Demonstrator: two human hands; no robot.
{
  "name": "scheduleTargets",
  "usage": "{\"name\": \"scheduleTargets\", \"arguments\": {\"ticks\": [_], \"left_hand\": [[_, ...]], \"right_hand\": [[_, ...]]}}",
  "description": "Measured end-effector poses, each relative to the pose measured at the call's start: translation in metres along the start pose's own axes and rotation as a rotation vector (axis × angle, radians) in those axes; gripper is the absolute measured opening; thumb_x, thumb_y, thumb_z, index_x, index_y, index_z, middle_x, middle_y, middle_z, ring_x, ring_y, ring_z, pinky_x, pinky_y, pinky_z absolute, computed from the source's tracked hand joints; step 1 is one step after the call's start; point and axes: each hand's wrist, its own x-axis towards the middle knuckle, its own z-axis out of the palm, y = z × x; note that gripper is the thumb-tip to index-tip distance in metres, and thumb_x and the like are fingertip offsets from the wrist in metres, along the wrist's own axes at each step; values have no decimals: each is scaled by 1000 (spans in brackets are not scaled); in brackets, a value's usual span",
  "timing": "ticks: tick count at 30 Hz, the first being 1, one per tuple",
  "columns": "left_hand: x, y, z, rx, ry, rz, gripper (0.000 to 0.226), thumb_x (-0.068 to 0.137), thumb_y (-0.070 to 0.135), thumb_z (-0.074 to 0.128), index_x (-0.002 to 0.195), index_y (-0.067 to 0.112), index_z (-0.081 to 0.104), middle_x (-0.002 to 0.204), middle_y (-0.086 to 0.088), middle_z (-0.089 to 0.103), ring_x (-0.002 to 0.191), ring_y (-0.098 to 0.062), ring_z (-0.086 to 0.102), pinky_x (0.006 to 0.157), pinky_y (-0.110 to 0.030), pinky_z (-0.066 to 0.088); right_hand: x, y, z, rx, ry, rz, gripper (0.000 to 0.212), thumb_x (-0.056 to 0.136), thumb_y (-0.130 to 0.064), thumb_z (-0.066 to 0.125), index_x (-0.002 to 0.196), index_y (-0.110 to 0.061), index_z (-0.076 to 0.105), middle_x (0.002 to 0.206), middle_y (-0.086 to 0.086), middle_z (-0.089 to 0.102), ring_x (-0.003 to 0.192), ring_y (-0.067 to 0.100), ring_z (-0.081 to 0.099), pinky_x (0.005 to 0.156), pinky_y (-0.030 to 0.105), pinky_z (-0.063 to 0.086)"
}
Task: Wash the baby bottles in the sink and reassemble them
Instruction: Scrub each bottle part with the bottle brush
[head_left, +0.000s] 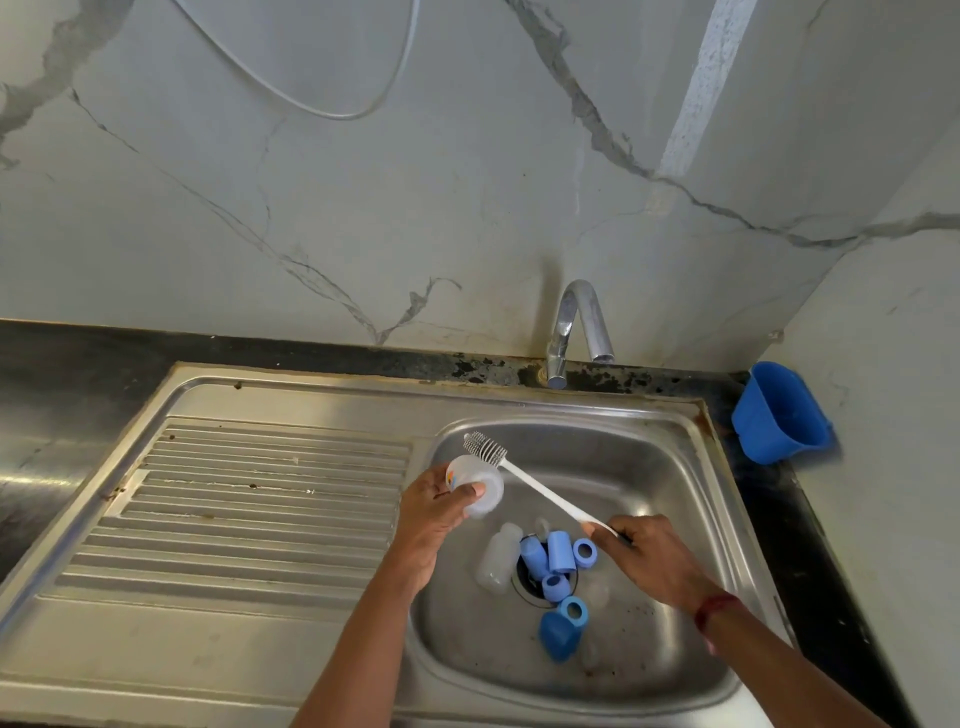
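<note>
My left hand (435, 506) grips a clear baby bottle (480, 486) over the left edge of the steel sink (670, 467). My right hand (652, 558) holds the white handle of a bottle brush (524, 480), whose bristle head lies against the bottle's far side. On the sink floor near the drain lie another clear bottle (498, 558), several blue caps and rings (561, 556), and a larger blue cap (558, 634).
A chrome tap (576, 327) stands behind the basin with no water running. The ribbed drainboard (249, 509) spreads to the left. A blue plastic cup (779, 415) leans in the right corner on the dark counter.
</note>
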Motion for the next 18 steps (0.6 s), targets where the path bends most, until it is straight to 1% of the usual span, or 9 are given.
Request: {"name": "scheduleTargets", "arguments": {"ticks": [2, 3, 4, 6, 8, 10, 12, 15, 18], "left_hand": [[-2, -3, 2, 5, -9, 3, 57, 50, 41, 83, 102, 22, 69, 94, 1, 75, 93, -18, 68, 83, -37, 55], [-2, -6, 2, 29, -1, -2, 53, 55, 34, 87, 103, 21, 68, 94, 0, 75, 91, -17, 69, 78, -32, 55], [-2, -10, 2, 69, 11, -11, 49, 60, 25, 90, 103, 20, 67, 95, -1, 74, 90, -17, 69, 74, -29, 54], [-2, -22, 0, 233, 11, -13, 50, 60, 13, 93, 100, 20, 64, 96, -3, 72, 87, -18, 69, 70, -27, 54], [-2, -36, -1, 532, -23, 29, 62, 52, 14, 94, 103, 22, 59, 106, -4, 64, 91, -18, 64, 75, -31, 55], [-2, -49, -2, 844, -81, 58, 85, 51, 21, 92, 125, 20, 50, 122, -1, 49, 101, -20, 58, 83, -30, 51], [-2, -61, -3, 1068, -148, 59, 97, 56, 22, 89, 138, 18, 38, 132, -1, 38, 109, -24, 57, 85, -29, 48], [0, -77, -1, 1310, -219, 70, 93, 63, 17, 84, 140, 19, 33, 137, -3, 35, 111, -30, 59, 87, -37, 51], [6, -91, 2, 1498, -254, 42, 89, 73, 7, 75, 146, 19, 26, 145, -10, 28, 113, -34, 58, 88, -39, 51]], "right_hand": [[-2, 3, 3, -18, -4, 36, 55, 93, -47, 59, 53, -20, 34, 46, -9, 33, 46, 8, 28, 49, 22, 31], [-5, 3, 4, -27, -3, 57, 55, 93, -48, 58, 54, -19, 34, 47, -9, 33, 45, 8, 28, 49, 23, 31], [-8, 4, 6, -31, 5, 84, 55, 94, -49, 58, 55, -18, 34, 48, -9, 33, 45, 8, 28, 48, 22, 31], [-15, 4, 11, -34, 32, 131, 56, 94, -50, 57, 56, -18, 33, 48, -9, 33, 45, 8, 27, 47, 22, 31], [-23, 3, 17, -47, 50, 164, 57, 93, -52, 56, 56, -17, 32, 47, -8, 33, 46, 10, 27, 47, 22, 31], [-30, 2, 23, -51, 51, 204, 57, 93, -54, 55, 56, -16, 34, 47, -7, 35, 46, 11, 28, 48, 24, 33], [-37, 1, 28, -45, 39, 252, 56, 93, -55, 53, 57, -15, 36, 48, -6, 37, 46, 12, 30, 49, 26, 34], [-44, 0, 35, -28, 28, 318, 57, 93, -55, 53, 57, -16, 34, 48, -6, 36, 46, 13, 30, 48, 26, 33], [-45, 1, 40, 13, 16, 359, 58, 93, -53, 56, 55, -16, 32, 46, -8, 33, 45, 12, 28, 49, 25, 32]]}}
